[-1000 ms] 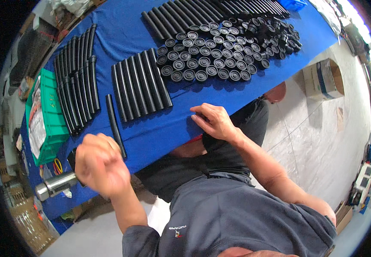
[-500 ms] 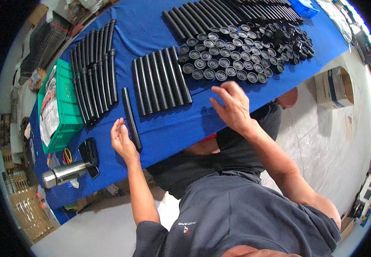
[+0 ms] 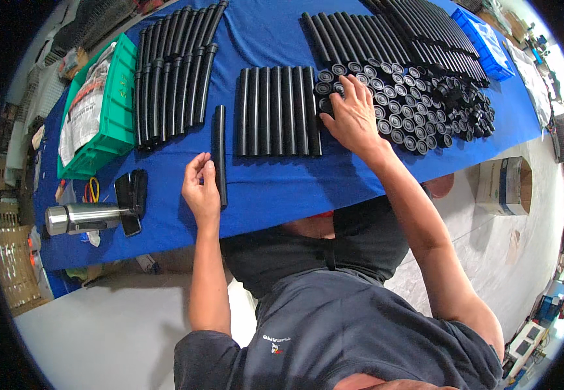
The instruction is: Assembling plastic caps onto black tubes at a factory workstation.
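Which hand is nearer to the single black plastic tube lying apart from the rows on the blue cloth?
Left. The left hand touches the single black plastic tube near its lower end. The right hand is away to its right, resting on the pile of round black caps.

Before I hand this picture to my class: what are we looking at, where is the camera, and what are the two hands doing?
The picture comes from a wide-angle camera worn on a person's head, looking down, so edges bend and the person's own arms enter from below. No machine is involved, only bare hands. The table has a blue cover. On it lie rows of black tubes, a heap of small black caps, a green crate and a steel flask. The left hand touches a single tube lying by itself. The right hand rests, fingers spread, on the caps. Neither hand has lifted anything.
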The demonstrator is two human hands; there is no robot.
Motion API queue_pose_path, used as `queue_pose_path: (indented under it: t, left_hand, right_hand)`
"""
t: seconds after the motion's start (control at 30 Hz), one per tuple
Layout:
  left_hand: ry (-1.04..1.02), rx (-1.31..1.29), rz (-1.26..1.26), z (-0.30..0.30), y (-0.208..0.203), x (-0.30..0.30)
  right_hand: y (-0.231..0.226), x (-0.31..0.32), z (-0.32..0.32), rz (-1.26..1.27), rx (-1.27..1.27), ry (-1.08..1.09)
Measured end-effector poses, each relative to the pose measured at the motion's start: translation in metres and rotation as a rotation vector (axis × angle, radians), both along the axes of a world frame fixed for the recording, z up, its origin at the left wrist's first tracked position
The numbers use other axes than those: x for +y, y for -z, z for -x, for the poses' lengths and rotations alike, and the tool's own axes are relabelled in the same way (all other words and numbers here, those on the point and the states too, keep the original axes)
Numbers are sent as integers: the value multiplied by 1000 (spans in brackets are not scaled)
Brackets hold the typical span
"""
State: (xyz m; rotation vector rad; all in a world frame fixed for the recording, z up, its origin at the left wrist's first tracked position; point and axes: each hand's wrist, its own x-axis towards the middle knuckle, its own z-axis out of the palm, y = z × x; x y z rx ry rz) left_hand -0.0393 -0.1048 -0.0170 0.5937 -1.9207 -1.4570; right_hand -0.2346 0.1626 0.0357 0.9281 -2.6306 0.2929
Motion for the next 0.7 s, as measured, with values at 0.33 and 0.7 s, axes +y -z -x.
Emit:
queue_pose_path:
  t: [0.33,0.7]
  left_hand:
    - [17,-39,2,-2,1,2]
    - [24,-111,91,2,-1,4]
  right_hand:
    - [-53,31,-43,259,-142,-112]
    - [-44,62,-59,91,-363,-147]
